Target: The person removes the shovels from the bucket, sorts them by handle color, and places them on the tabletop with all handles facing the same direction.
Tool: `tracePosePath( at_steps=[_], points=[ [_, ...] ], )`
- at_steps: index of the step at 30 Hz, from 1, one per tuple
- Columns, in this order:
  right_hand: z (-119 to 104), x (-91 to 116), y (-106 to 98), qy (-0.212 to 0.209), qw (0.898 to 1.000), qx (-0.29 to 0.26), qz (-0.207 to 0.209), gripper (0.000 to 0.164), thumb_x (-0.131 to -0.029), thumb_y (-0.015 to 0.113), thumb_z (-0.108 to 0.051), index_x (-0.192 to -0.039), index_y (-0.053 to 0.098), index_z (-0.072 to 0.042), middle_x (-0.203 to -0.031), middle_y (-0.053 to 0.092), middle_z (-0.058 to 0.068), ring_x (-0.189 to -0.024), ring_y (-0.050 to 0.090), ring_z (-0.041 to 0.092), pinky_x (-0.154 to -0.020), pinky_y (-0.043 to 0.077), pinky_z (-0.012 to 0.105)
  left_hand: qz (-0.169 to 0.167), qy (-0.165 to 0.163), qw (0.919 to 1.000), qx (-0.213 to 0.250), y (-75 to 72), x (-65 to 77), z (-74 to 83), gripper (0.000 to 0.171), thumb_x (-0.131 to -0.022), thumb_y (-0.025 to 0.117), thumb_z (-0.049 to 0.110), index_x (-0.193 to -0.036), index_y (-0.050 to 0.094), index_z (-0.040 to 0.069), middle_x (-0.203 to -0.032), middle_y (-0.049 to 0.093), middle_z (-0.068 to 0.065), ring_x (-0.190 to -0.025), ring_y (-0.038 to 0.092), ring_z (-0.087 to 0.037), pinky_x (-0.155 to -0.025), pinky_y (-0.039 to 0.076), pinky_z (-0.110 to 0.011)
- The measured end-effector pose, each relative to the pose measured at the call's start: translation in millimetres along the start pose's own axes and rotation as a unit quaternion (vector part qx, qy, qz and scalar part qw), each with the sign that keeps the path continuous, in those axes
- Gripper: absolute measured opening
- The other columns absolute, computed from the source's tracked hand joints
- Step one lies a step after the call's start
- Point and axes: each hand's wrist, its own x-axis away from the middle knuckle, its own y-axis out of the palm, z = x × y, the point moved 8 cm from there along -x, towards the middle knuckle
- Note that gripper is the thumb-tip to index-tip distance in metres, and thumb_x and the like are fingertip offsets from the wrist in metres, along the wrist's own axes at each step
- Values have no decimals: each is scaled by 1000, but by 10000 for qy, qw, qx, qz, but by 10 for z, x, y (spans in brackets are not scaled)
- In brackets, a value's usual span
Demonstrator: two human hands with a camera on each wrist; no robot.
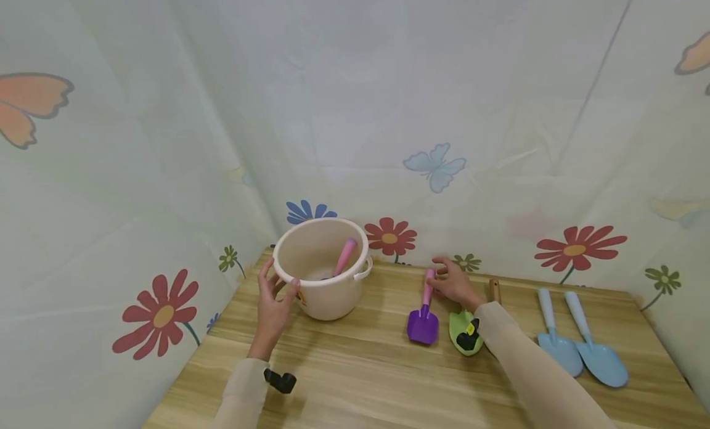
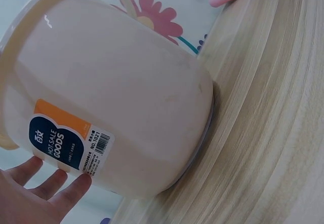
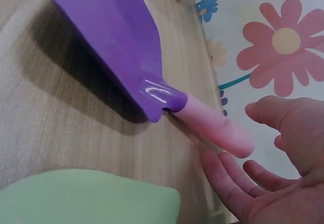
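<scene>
A cream bucket point(image 1: 333, 299) stands on the table with a pink-handled tool point(image 1: 346, 256) leaning inside, its lower end hidden by the bucket wall. My left hand point(image 1: 275, 306) is at the bucket's near left side, fingers spread and fingertips at its wall beside a label point(image 2: 71, 140). At the handle of a small purple shovel point(image 1: 423, 326), my right hand point(image 1: 456, 286) has its thumb and fingers apart. The pink handle point(image 3: 217, 127) lies between them, not gripped. Beneath my right wrist is a green shovel point(image 1: 460, 330), partly covered by the wrist camera.
Two light-blue shovels point(image 1: 561, 353) lie side by side on the right of the wooden table point(image 1: 355, 379). A brown wooden handle point(image 1: 495, 290) shows behind my right forearm. A patterned curtain point(image 1: 355, 108) hangs along the table's back and left edges.
</scene>
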Motion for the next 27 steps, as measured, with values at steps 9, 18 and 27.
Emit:
tracePosePath(
  at_steps=[9, 18, 27],
  points=[
    [-274, 20, -101, -425, 9987, 256, -72, 63, -100, 68, -14, -154, 38, -4, -145, 44, 37, -108, 63, 46, -73, 61, 43, 54, 13, 10000, -47, -19, 18, 32, 79, -99, 71, 32, -160, 22, 35, -156, 43, -19, -135, 49, -37, -101, 44, -64],
    [-612, 92, -226, -761, 9916, 1047, 42, 66, -97, 72, -20, -154, 40, -7, -141, 53, 33, -117, 60, 48, -87, 57, 52, -14, 6, 10000, -27, -7, 23, 9, 79, -99, 71, 31, -161, 21, 36, -158, 40, -20, -138, 46, -41, -101, 46, -64],
    [-968, 119, -224, -1334, 9842, 1168, -35, 65, -97, 72, -24, -153, 42, -9, -134, 60, 27, -105, 69, 39, -85, 59, 48, -81, -60, 9999, 10, 3, 4, 4, 80, -99, 70, 29, -161, 20, 33, -158, 39, -21, -139, 45, -41, -102, 45, -64]
  ],
)
